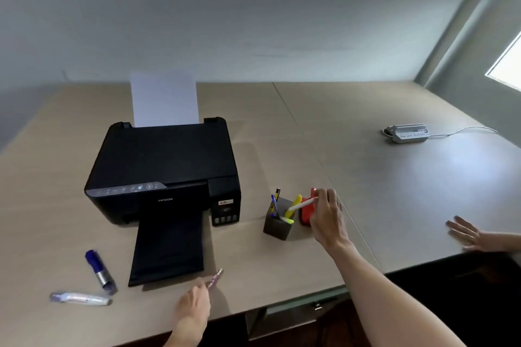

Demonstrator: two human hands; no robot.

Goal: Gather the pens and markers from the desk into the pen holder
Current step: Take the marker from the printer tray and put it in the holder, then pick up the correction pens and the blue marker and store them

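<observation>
A dark square pen holder (277, 229) stands on the desk to the right of the printer, with blue pens (273, 205) and a yellow highlighter (293, 205) in it. My right hand (328, 218) pinches a white pen with a red part (303, 204), tilted with its tip over the holder's opening. Near the front edge, my left hand (193, 304) grips a thin pink patterned pen (214, 278), just above the desk. A blue marker with a silver end (98, 269) and a white marker (80, 298) lie at the front left.
A black printer (163, 166) with its output tray (169, 251) extended and paper (165, 100) in it fills the middle left. A red object (306, 217) sits behind the holder. A power strip (408, 134) lies far right. Another person's hand (473, 236) rests flat at the right edge.
</observation>
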